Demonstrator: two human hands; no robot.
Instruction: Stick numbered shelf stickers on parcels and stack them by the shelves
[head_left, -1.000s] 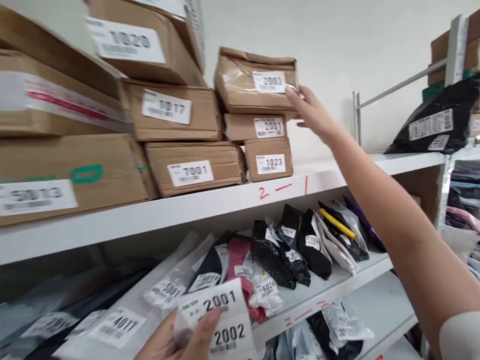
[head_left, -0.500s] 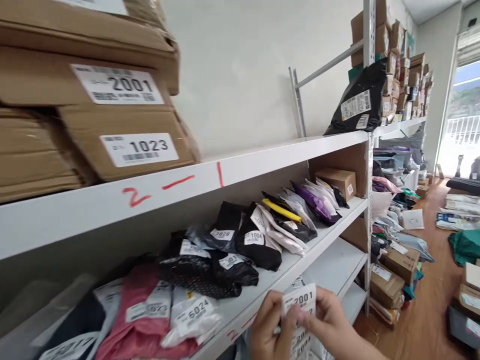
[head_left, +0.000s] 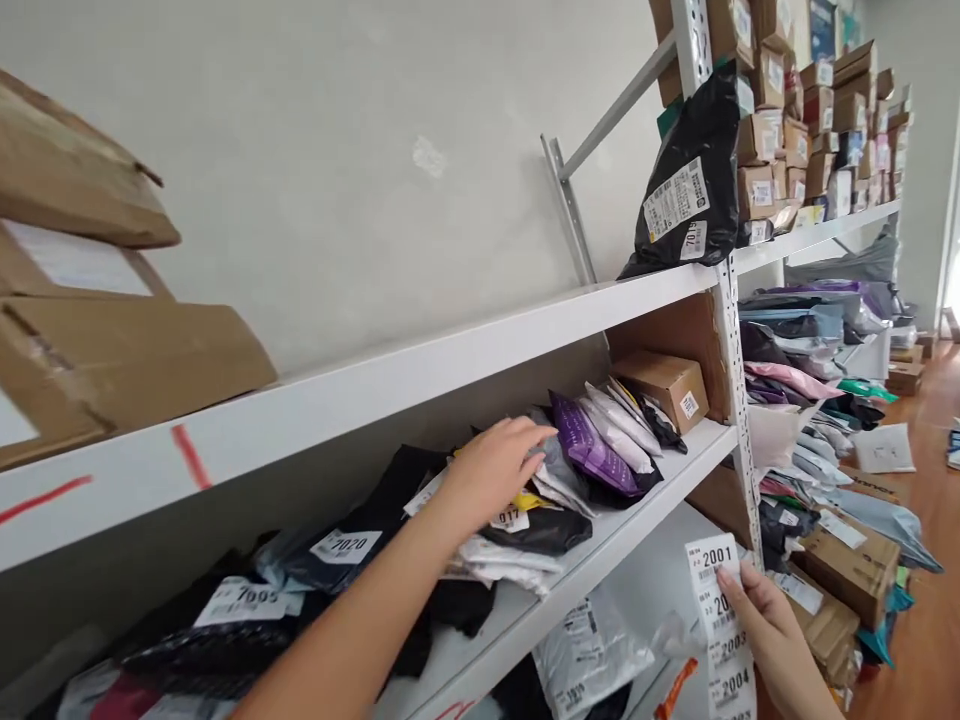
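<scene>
My left hand [head_left: 487,465] reaches over the row of parcels on the middle shelf, its fingers apart and slightly bent. Under it lies a black parcel [head_left: 551,532] with a label ending in 017 and a bit of yellow. Just right of the fingertips leans a purple mailer bag [head_left: 596,442]; whether they touch a parcel I cannot tell. In front of the shelf, my right hand [head_left: 772,620] pinches a strip of number labels [head_left: 726,650] between thumb and fingers. The strip hangs down, with 2001 at its top and 2003 and 2004 below.
Cardboard boxes [head_left: 142,360] sit on the upper shelf [head_left: 420,370] at left, and a black bag [head_left: 690,180] leans by the post [head_left: 739,400]. A dark parcel marked 7020 [head_left: 345,547] lies nearer. Below is a clear-wrapped parcel [head_left: 592,650]; piles of parcels [head_left: 847,540] stand beyond.
My left hand has left the label strip and moved up and left over the shelf parcels. My right hand has shifted right with the strip, now hanging long. The view has turned right.
</scene>
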